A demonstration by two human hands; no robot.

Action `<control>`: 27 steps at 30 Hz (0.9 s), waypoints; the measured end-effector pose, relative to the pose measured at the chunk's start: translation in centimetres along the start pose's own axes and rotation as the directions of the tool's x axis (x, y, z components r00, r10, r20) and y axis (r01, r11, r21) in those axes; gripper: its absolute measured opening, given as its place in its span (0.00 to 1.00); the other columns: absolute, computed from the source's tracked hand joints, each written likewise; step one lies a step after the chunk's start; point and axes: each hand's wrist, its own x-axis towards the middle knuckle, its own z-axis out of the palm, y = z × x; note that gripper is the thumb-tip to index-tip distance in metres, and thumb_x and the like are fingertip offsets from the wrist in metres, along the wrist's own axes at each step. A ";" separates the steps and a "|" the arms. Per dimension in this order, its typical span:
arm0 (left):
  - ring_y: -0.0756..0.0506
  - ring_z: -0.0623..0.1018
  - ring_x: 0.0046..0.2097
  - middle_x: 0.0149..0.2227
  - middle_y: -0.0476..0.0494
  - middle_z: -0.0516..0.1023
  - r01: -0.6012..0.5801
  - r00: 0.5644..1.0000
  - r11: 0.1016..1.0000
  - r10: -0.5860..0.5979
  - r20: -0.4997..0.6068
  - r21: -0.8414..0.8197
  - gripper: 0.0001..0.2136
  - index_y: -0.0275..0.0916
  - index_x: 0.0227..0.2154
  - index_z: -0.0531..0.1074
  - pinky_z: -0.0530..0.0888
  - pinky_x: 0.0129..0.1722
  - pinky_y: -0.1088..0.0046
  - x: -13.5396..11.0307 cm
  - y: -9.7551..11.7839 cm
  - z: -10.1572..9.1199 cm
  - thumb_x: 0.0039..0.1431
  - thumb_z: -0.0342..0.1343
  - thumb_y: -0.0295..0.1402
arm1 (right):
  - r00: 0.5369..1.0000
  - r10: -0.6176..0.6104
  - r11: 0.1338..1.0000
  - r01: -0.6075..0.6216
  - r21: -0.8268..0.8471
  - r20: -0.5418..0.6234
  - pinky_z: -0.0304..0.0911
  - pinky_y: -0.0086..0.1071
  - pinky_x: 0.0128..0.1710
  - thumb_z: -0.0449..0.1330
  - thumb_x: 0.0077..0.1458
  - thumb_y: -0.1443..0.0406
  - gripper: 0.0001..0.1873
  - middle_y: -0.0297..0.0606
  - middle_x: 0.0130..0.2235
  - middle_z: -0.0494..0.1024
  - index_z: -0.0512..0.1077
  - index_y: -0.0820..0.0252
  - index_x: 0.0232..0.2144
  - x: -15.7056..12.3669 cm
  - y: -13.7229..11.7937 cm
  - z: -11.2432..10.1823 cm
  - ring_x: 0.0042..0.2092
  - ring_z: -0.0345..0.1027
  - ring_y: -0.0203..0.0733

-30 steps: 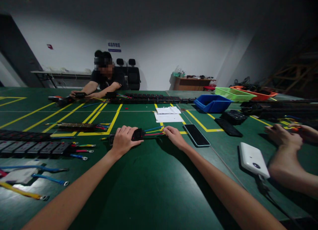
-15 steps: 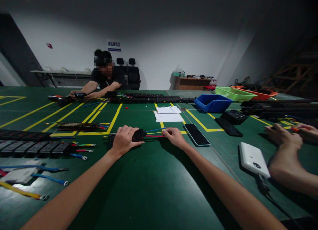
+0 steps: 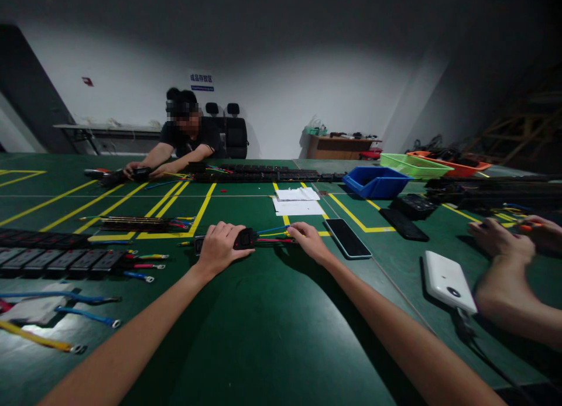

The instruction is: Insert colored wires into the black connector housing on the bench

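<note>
My left hand (image 3: 220,242) is closed over a short black socket strip (image 3: 244,239) lying on the green table, and its palm hides the strip's middle. From the strip's right end run a blue wire (image 3: 271,230), a yellow-green wire and a red wire (image 3: 274,240). My right hand (image 3: 306,237) pinches near the far ends of the blue and yellow-green wires. Just below those fingertips lies the end of the red wire; whether they touch it I cannot tell. A phone (image 3: 348,238) lies to the right of this hand.
Black socket strips with lugged wires (image 3: 65,261) lie left, near a thin strip (image 3: 136,223). White papers (image 3: 297,206), a blue bin (image 3: 376,182) and a black phone (image 3: 404,224) are beyond. At right, a co-worker's hands (image 3: 504,242) work near a white power bank (image 3: 448,282). Another person (image 3: 188,131) reaches across opposite.
My right fingers have shifted slightly off the red wire, whose end now shows below them. The yellow-green wire has come into view beside the blue one. My left hand stays in place.
</note>
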 end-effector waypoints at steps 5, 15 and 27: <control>0.36 0.72 0.44 0.43 0.36 0.79 -0.015 1.000 1.000 0.016 0.023 -0.007 0.26 0.39 0.51 0.74 0.64 0.40 0.61 0.0 0.0 0.0 0.56 0.62 0.52 | 1.000 -0.019 1.000 0.019 -0.016 -0.019 0.62 0.31 0.31 0.57 0.58 0.47 0.23 0.39 0.32 0.78 0.78 0.61 0.34 -0.1 -0.4 -0.2 0.32 0.68 0.41; 0.37 0.73 0.44 0.43 0.36 0.79 -0.067 0.997 0.998 0.067 0.045 0.001 0.27 0.37 0.51 0.73 0.65 0.41 0.60 0.0 -0.2 0.0 0.57 0.61 0.53 | 0.998 0.021 0.999 -0.023 -0.027 -0.065 0.59 0.31 0.27 0.60 0.54 0.50 0.20 0.39 0.28 0.77 0.80 0.61 0.27 -0.1 -0.4 -0.3 0.29 0.68 0.41; 0.37 0.73 0.43 0.43 0.37 0.79 -0.067 0.997 0.998 0.067 0.046 0.001 0.28 0.35 0.51 0.73 0.65 0.41 0.61 0.1 -0.1 -0.1 0.56 0.62 0.53 | 0.998 0.014 0.997 -0.019 -0.071 -0.065 0.53 0.29 0.24 0.57 0.57 0.49 0.23 0.34 0.21 0.71 0.79 0.61 0.26 -0.3 -1.0 -0.2 0.24 0.62 0.37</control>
